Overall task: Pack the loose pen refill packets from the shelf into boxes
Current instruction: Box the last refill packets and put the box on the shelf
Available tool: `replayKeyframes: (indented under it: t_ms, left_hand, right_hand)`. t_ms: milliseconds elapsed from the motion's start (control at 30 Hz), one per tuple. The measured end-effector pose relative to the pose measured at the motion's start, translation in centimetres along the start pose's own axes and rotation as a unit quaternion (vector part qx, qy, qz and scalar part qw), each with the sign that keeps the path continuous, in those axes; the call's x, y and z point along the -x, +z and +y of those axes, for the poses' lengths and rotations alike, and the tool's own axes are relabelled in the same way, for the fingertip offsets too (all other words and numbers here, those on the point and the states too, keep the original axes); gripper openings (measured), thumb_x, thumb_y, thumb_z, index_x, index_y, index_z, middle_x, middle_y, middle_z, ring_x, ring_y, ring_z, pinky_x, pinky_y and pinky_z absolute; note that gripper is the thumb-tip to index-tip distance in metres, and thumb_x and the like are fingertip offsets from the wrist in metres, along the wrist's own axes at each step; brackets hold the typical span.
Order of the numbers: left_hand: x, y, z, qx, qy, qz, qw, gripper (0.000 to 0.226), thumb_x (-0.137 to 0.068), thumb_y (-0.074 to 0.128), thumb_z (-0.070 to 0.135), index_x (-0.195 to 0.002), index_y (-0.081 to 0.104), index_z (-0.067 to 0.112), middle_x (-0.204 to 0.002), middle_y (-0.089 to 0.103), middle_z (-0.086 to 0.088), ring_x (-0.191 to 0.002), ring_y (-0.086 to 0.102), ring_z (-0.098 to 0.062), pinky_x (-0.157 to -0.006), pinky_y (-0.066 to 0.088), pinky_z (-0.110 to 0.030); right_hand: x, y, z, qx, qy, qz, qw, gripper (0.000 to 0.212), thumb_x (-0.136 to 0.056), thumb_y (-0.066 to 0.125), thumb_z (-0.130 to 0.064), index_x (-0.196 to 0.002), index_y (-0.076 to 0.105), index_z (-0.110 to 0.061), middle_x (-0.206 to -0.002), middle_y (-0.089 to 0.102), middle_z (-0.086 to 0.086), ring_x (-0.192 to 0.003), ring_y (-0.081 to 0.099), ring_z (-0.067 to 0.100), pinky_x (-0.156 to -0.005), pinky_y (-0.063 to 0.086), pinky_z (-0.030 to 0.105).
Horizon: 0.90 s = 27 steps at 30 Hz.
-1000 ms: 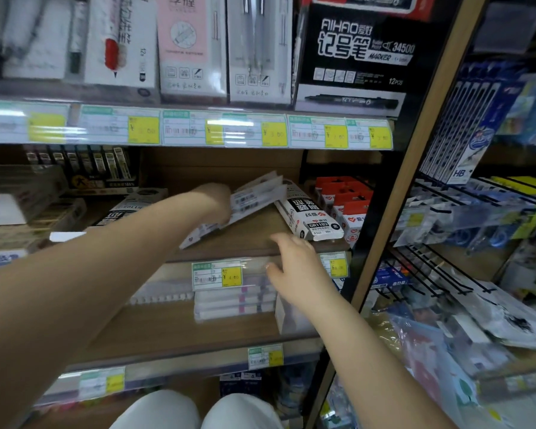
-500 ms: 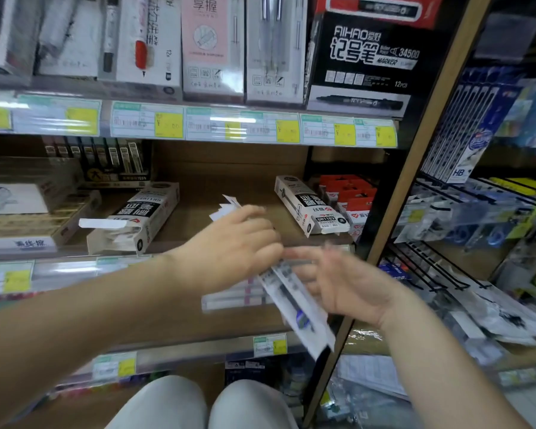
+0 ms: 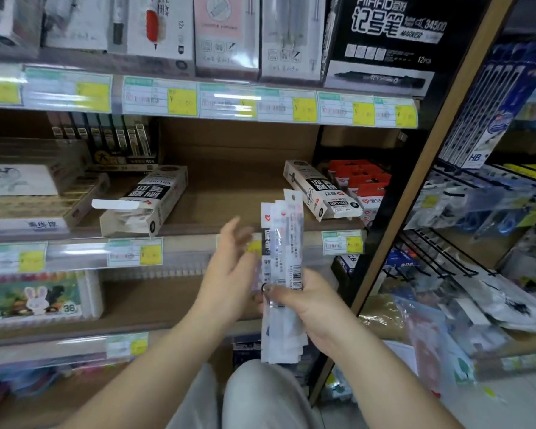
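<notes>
My right hand (image 3: pixel 310 308) grips a stack of clear pen refill packets (image 3: pixel 283 243), held upright in front of the shelf edge. Just left of the stack, my left hand (image 3: pixel 229 274) has its fingers straight and spread and touches the packets' side. On the middle shelf lies an open white refill box (image 3: pixel 149 202) with its end flap out toward me and packets showing inside. A second, closed refill box (image 3: pixel 319 190) lies to the right on the same shelf.
The brown shelf board (image 3: pixel 229 193) shows between the two boxes. Red packets (image 3: pixel 359 181) stand at the shelf's right end. A black marker box (image 3: pixel 390 38) sits above. A wooden upright (image 3: pixel 415 187) divides off wire racks of bagged goods (image 3: pixel 477 212).
The packets came off the middle shelf in my left hand, passed to my right hand, and turned from slanted to upright. My left hand has let go and opened beside them.
</notes>
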<state>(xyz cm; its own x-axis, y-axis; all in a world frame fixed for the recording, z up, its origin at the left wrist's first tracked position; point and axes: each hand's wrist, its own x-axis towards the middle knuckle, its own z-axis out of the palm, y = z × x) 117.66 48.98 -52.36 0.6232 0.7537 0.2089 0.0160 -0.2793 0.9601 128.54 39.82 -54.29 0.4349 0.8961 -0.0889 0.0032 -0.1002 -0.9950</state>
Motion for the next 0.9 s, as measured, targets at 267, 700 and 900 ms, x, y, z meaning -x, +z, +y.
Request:
replayKeyframes:
  t_ms: [267, 700, 900]
  left_hand:
    - [2.4, 3.4, -5.5, 0.003, -0.025, 0.027, 0.999, 0.023, -0.073, 0.076, 0.011, -0.088, 0.066, 0.026, -0.08, 0.071, 0.011, -0.078, 0.067, -0.002, -0.067, 0.051, -0.014]
    - [5.8, 4.2, -12.2, 0.042, -0.073, -0.047, 0.995, 0.019, -0.07, 0.066, 0.015, -0.083, 0.068, 0.029, -0.083, 0.072, 0.014, -0.078, 0.065, 0.002, -0.07, 0.047, -0.019]
    - [4.8, 3.7, -9.6, -0.021, -0.04, -0.154, 0.987, 0.024, -0.073, 0.055, 0.018, -0.092, 0.069, 0.026, -0.095, 0.072, 0.001, -0.094, 0.065, -0.008, -0.087, 0.051, -0.028]
  right_hand:
    - [-0.2, 2.4, 4.7, 0.097, -0.001, -0.047, 0.994, 0.017, -0.093, 0.053, -0.009, -0.109, 0.057, -0.01, -0.09, 0.058, -0.006, -0.112, 0.057, 0.025, -0.073, 0.048, 0.014]
    - [0.2, -2.4, 4.5, 0.113, 0.071, -0.072, 0.989, 0.063, -0.07, 0.08, -0.02, -0.124, 0.049, -0.035, -0.125, 0.056, -0.013, -0.121, 0.05, 0.006, -0.104, 0.041, 0.031]
    - [0.3, -0.6, 3.5, 0.091, 0.052, -0.114, 0.988, 0.026, -0.077, 0.073, -0.011, -0.098, 0.072, -0.026, -0.111, 0.071, 0.002, -0.106, 0.064, 0.022, -0.088, 0.05, 0.046]
